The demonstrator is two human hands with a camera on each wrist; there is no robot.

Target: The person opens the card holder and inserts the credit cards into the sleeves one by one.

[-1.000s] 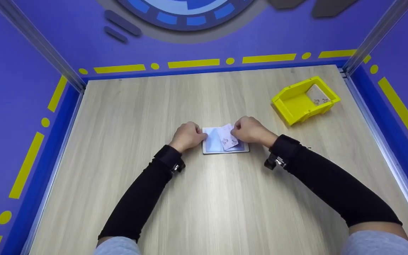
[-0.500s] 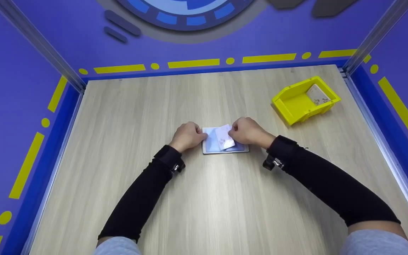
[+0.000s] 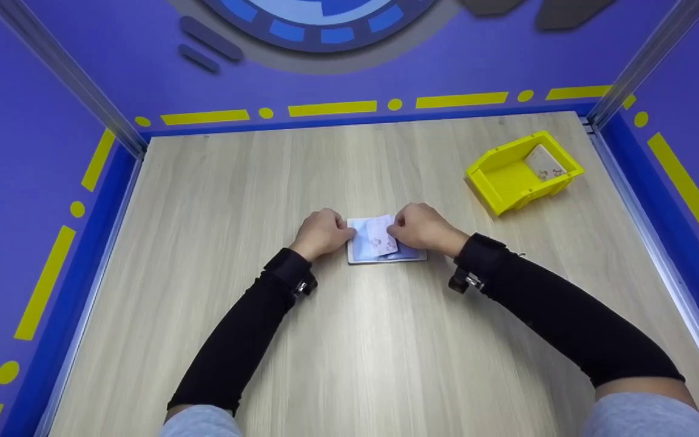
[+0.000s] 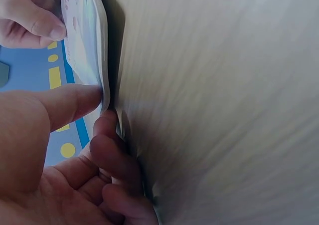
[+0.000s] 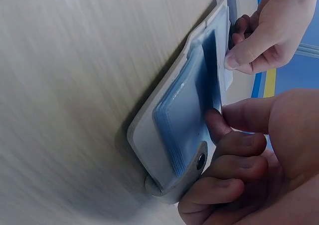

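Note:
An open card holder with clear plastic sleeves lies on the wooden table. Its left edge is pinched between the thumb and a finger of my left hand, as the left wrist view shows from the side. My right hand pinches the right edge of a pale card with small printed figures. That card is tilted over the middle of the sleeves; whether its lower end is inside one cannot be told. In the right wrist view, a strap with a metal snap projects from the holder beside my curled right fingers.
At the back right stands a yellow bin, with a printed pale card or box leaning inside it. Blue panels with yellow marks wall in the table at the back and both sides.
My right hand has shifted slightly left and toward me, bringing the card further left across the sleeves and more upright. The left hand and the card holder have stayed in place.

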